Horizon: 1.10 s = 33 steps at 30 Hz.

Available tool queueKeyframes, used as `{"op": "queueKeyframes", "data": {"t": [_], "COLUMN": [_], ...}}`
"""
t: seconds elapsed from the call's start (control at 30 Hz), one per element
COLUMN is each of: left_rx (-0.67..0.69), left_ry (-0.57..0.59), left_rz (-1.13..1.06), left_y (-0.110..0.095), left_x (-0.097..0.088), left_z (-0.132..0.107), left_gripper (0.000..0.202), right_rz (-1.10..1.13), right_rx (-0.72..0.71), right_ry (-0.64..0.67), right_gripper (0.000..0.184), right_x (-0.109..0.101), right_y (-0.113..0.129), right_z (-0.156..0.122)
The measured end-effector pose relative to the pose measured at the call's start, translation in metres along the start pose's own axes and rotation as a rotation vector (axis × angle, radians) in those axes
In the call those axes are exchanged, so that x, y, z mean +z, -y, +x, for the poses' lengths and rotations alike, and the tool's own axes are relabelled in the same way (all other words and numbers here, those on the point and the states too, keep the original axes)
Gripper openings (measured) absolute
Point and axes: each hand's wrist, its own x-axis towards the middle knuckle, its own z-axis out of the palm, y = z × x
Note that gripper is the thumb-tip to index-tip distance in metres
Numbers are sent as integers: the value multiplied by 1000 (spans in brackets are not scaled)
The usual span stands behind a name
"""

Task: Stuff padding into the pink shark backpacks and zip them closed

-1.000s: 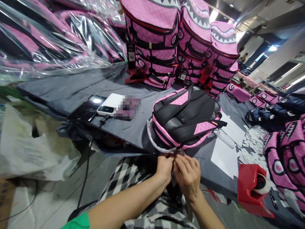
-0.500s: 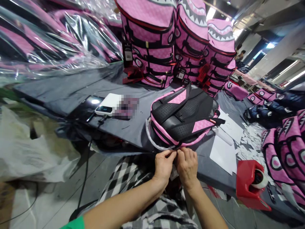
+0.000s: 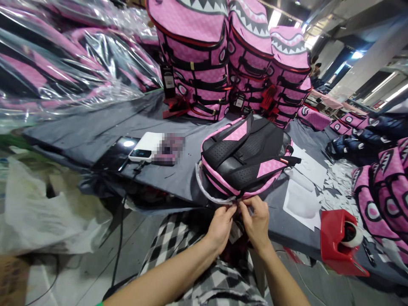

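Note:
A pink and black backpack [image 3: 245, 161] lies on its front on the grey table [image 3: 95, 123], its padded back and straps facing up. Both hands meet at its near bottom edge, over the table's front edge. My left hand [image 3: 222, 224] has its fingers pinched on something small at that edge. My right hand [image 3: 257, 222] is closed beside it, fingertips touching the same spot. A clear plastic strip [image 3: 204, 190] curls around the backpack's near left corner. What the fingers hold is too small to make out.
Upright pink backpacks [image 3: 223, 55] stand in a row behind. Bagged backpacks in clear plastic [image 3: 63, 63] pile at the left. A phone and white power bank [image 3: 143, 148] lie on the table. A red tape dispenser [image 3: 339, 242] and white paper sheets [image 3: 302, 199] sit at the right.
Both hands have risen a little toward the backpack's bottom edge and stay pinched together there. The view has shifted slightly.

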Motion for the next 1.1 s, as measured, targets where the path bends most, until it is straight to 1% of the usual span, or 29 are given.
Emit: {"op": "queueKeyframes", "data": {"t": [0.03,0.07,0.13,0.2,0.27,0.33,0.4,0.43,0.5,0.53,0.57,0.63,0.7,0.73,0.77,0.8,0.87,0.93,1.03,1.1], "left_rx": [-30,-55,-85,-75,-56,-46,-57,-66,-91,-101,-108,-116,-107,-103,-101,-102,-96,-75,-71,-68], "left_ry": [53,81,67,39,56,71,58,41,2,-15,-34,-54,-53,-54,-55,-55,-55,-45,-41,-43], "left_rz": [-69,-128,-193,-188,-138,-65,-4,22,67,89,113,159,193,207,222,235,261,287,320,325], "left_y": [4,8,14,17,17,15,14,14,15,16,17,18,18,18,18,18,17,16,14,14], "left_x": [2,5,8,9,6,3,1,0,-2,-2,-2,-2,-3,-3,-3,-3,-4,-4,-2,0], "left_z": [5,9,15,16,14,11,8,7,9,10,12,16,17,17,17,17,17,17,16,15], "left_gripper": [46,48,51,50,48,46,46,47,51,54,57,61,60,59,58,57,54,51,50,49], "right_rz": [90,175,329,455,533,548,502,456,327,253,173,14,-117,-161,-188,-198,-179,-140,-102,-94], "right_rx": [95,182,320,410,459,469,472,485,559,611,666,769,860,905,949,990,1052,1083,1082,1056], "right_ry": [32,61,113,139,138,108,57,19,-85,-151,-229,-394,-531,-569,-589,-594,-582,-581,-631,-681], "right_gripper": [20,20,20,20,19,17,16,17,25,30,35,43,46,46,46,46,47,50,50,47], "right_x": [-2,-4,-6,-4,-1,0,-7,-15,-42,-62,-85,-139,-190,-211,-226,-236,-241,-235,-224,-221], "right_y": [0,-1,-4,-7,-6,-3,-1,-3,-15,-26,-38,-65,-92,-104,-114,-124,-137,-145,-146,-140], "right_z": [1,3,7,10,10,6,-2,-7,-19,-27,-36,-57,-79,-89,-97,-104,-112,-113,-108,-107]}}
